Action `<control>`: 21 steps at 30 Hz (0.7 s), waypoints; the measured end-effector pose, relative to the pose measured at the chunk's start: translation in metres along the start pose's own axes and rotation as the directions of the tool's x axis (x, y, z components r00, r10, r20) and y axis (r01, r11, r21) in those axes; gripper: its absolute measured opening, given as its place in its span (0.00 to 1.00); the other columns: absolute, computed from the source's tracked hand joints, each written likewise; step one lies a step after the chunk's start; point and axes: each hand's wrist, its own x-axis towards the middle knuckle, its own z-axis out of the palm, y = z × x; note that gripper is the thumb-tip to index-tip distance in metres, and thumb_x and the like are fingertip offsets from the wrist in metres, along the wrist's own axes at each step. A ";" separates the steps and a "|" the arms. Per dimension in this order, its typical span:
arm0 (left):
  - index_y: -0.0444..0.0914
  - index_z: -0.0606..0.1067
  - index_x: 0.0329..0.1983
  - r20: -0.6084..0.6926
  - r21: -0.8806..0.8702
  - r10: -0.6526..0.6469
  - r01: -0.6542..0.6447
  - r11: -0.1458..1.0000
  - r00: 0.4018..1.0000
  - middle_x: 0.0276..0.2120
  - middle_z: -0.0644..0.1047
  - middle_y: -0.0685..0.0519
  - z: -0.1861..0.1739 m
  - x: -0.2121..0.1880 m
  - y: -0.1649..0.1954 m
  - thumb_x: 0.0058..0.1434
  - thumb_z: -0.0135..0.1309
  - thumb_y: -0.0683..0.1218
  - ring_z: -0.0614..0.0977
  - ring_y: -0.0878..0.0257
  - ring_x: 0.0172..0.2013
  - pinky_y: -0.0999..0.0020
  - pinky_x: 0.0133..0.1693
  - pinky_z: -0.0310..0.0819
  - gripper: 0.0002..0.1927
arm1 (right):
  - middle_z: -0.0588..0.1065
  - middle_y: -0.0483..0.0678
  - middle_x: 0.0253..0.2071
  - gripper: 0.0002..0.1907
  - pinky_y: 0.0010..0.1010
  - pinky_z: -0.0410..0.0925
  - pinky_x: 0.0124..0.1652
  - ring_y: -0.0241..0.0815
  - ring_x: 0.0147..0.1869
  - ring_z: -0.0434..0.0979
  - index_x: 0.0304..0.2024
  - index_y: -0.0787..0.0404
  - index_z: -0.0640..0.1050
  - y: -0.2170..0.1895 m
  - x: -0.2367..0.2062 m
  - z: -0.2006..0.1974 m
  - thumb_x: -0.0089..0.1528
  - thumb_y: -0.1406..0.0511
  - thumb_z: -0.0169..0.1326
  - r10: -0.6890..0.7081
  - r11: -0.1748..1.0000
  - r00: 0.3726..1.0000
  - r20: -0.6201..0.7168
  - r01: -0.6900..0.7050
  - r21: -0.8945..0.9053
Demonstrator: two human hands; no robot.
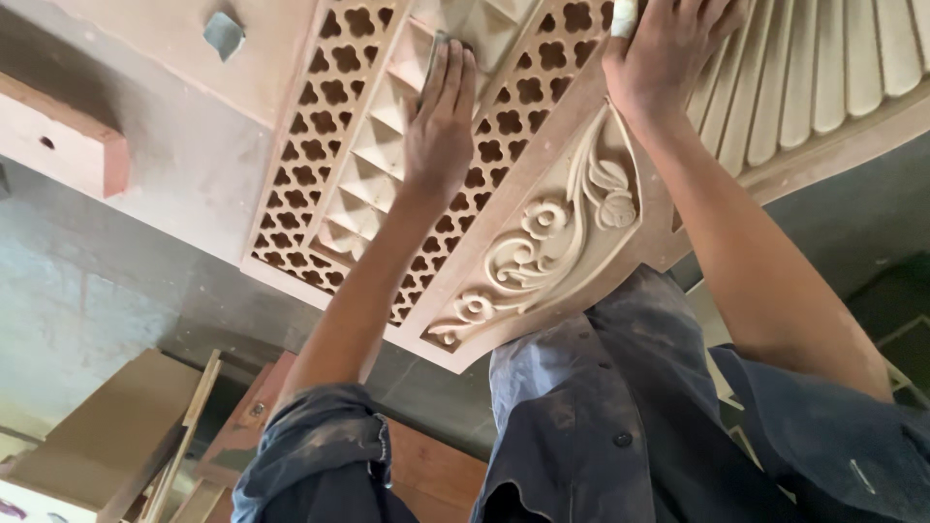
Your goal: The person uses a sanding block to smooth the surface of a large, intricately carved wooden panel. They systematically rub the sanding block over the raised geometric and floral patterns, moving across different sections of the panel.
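Wood carved panel (542,232): left hand (441,126) flat, open grip; right hand (664,58) fingers cut off, grip unclear.

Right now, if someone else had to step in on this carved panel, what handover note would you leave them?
Left hand: flat, palm down on the pyramid-relief strip of the carved wooden panel, pressing a small pad at the fingertips; what kind cannot be told.
Right hand: braced on the panel by the fluted fan section, one finger taped.
Floral scroll carving lies nearest the body.
How much is done or left cannot be read from the surface.
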 end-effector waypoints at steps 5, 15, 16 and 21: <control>0.39 0.60 0.77 0.078 -0.142 -0.026 0.036 0.989 0.997 0.76 0.56 0.53 -0.006 -0.007 0.008 0.63 0.39 0.23 0.54 0.61 0.76 0.53 0.71 0.55 0.39 | 0.56 0.67 0.72 0.35 0.73 0.46 0.67 0.77 0.74 0.49 0.68 0.66 0.65 0.000 0.000 -0.001 0.61 0.64 0.60 -0.037 0.999 0.998 -0.043 0.036 -0.022; 0.42 0.62 0.76 0.122 -0.227 -0.036 0.063 0.972 0.992 0.75 0.57 0.58 -0.037 -0.002 0.011 0.59 0.36 0.22 0.55 0.58 0.74 0.43 0.66 0.53 0.42 | 0.55 0.68 0.72 0.20 0.70 0.47 0.65 0.74 0.74 0.50 0.54 0.73 0.73 -0.003 0.003 -0.004 0.65 0.64 0.55 -0.056 0.998 0.997 -0.044 0.054 -0.034; 0.42 0.62 0.76 0.112 -0.224 -0.007 0.032 0.974 0.994 0.75 0.57 0.58 -0.036 0.001 0.005 0.58 0.35 0.21 0.56 0.58 0.74 0.44 0.67 0.53 0.43 | 0.55 0.69 0.72 0.18 0.69 0.47 0.65 0.74 0.74 0.50 0.52 0.73 0.73 -0.004 0.004 -0.005 0.66 0.63 0.54 -0.060 0.998 0.997 -0.050 0.058 -0.036; 0.40 0.62 0.75 -0.138 -0.218 -0.099 0.067 0.974 0.985 0.74 0.63 0.53 -0.006 0.020 -0.014 0.71 0.38 0.23 0.63 0.57 0.74 0.50 0.70 0.60 0.33 | 0.54 0.67 0.71 0.21 0.66 0.48 0.67 0.70 0.77 0.50 0.57 0.76 0.73 -0.007 0.009 -0.013 0.68 0.63 0.52 -0.096 0.995 0.989 -0.112 0.093 -0.037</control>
